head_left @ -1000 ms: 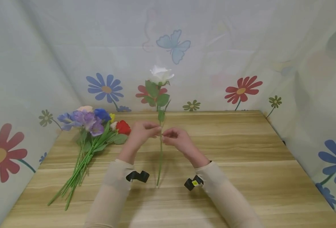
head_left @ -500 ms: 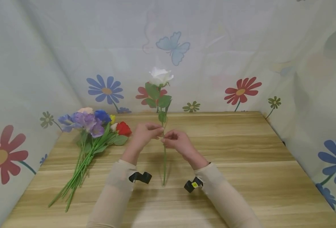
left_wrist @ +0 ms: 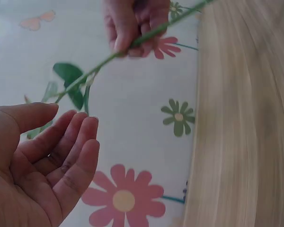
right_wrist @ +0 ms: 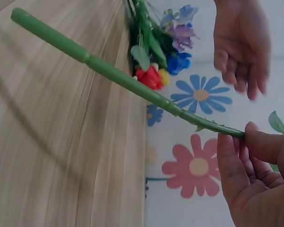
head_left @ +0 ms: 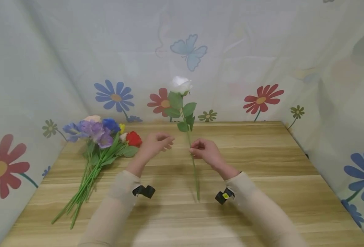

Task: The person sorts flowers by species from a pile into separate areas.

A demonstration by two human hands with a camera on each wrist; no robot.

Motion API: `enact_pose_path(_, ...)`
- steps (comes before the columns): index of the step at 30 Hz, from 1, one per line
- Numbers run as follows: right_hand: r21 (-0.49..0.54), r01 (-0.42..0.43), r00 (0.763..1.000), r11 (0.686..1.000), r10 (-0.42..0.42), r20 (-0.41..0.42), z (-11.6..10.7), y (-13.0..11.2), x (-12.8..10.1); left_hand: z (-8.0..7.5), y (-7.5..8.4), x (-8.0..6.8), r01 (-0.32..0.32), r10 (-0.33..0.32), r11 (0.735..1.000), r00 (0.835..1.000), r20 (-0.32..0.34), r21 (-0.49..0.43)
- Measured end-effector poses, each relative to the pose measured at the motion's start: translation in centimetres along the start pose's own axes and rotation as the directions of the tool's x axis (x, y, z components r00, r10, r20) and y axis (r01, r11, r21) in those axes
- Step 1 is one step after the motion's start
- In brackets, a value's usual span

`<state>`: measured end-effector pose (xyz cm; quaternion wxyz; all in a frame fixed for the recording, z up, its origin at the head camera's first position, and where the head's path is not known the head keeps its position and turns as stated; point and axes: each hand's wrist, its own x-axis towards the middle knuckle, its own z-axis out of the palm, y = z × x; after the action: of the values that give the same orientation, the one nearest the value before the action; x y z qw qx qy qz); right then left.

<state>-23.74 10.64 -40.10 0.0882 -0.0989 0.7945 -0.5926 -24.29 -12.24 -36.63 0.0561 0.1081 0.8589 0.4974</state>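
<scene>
- The right hand [head_left: 206, 152] pinches the green stem of a white rose [head_left: 181, 84], fingers and thumb curled round it about midway along; the right wrist view shows the fingertips [right_wrist: 233, 156] closed on the stem.
- The rose stands nearly upright above the wooden table [head_left: 262, 164], its bloom leaning slightly left against the flowered backdrop [head_left: 262, 51], its leaves just above the hand and its cut end hanging low between the two forearms.
- The left hand [head_left: 155, 144] hovers just beside the stem without touching it, holding nothing; in the left wrist view its palm faces up with the fingers [left_wrist: 71, 151] loosely spread.
- A bunch of artificial flowers [head_left: 100, 137], purple, blue, yellow and red, lies on the table to the left, stems pointing toward the near edge.
</scene>
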Motion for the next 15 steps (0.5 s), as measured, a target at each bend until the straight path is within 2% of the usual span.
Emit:
enact_pose_path(6,-0.043,-0.035,0.999,0.998,0.034,-0.017,-3.4,1.0,-0.6,-2.3,-2.0,-1.2,-0.006,0.005,0.991,1.0,0.009,0.133)
enact_pose_path(11,-0.065,-0.067,0.997,0.996,0.065,-0.038,-6.0,1.5,-0.9,-4.3,-3.3,-2.7,-0.018,0.017,0.98,1.0,0.008,0.199)
enact_pose_path(15,-0.083,-0.097,0.994,0.992,0.093,-0.054,-7.7,1.5,-1.2,-6.1,-4.0,-4.0,-0.002,0.005,0.968,1.0,-0.012,0.25)
